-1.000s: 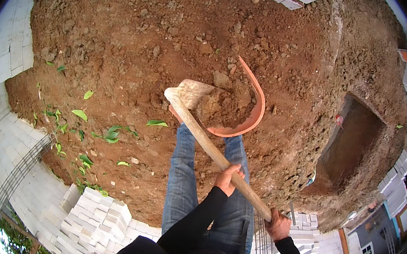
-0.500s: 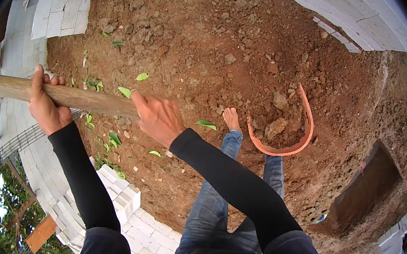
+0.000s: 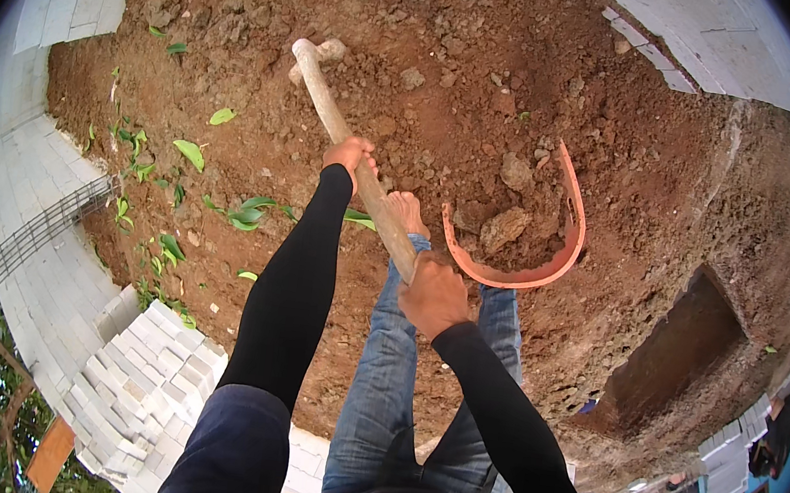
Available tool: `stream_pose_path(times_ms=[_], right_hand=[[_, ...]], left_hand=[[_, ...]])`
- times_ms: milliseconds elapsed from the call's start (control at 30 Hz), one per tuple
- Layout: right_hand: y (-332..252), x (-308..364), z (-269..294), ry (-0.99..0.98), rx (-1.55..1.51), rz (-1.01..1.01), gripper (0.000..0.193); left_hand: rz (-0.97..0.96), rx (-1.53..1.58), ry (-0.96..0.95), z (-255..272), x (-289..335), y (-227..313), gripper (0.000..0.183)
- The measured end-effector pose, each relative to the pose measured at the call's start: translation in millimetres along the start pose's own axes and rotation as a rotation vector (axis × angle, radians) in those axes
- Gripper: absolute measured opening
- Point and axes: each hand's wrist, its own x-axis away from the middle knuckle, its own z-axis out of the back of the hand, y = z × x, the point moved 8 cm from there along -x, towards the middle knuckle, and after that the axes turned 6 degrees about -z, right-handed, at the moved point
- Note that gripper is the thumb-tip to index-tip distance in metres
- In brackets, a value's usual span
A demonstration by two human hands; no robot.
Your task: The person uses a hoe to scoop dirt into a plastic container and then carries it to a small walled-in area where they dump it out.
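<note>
Both hands are closed round the wooden handle of a hoe. My left hand grips it about midway, and my right hand holds the near end, above my legs. Slanting away to the upper left, the handle meets the hoe's head, which is down at the brown soil; the blade cannot be made out. Just right of the handle, by my feet, lies an orange U-shaped rim, its open side facing away from me. Soil clods sit inside its curve. My bare left foot shows beside the handle.
Green leaves are scattered on the soil at the left. Stacked white blocks stand at the lower left, with a wire mesh cage behind them. A dark rectangular pit opens at the right. More pale blocks border the upper right.
The hoe has swung from lying sideways at the far left to pointing ahead, its head now down at the soil. Both hands moved right with it, my right hand drawing back toward my body.
</note>
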Motion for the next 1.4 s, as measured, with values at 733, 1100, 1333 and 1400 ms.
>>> stream_pose_path(times_ms=[733,1100,1333,1400], right_hand=[[228.6,316.5,27.2,0.072,-0.013,-0.338,0.043],[-95.2,-34.9,265.3,0.624,-0.210,0.569,0.032],[6.9,-108.6,301.4,0.537,-0.026,0.292,0.029],[97.2,-95.6,251.0,0.464,0.052,0.065,0.030]], left_hand=[[0.331,0.145,-0.073,-131.6,288.0,-266.0,0.020],[-1.214,0.295,-0.040,-70.2,316.9,347.6,0.019],[-1.068,0.431,0.176,-196.3,217.4,312.5,0.022],[-0.785,0.348,0.048,-254.4,119.6,217.8,0.034]])
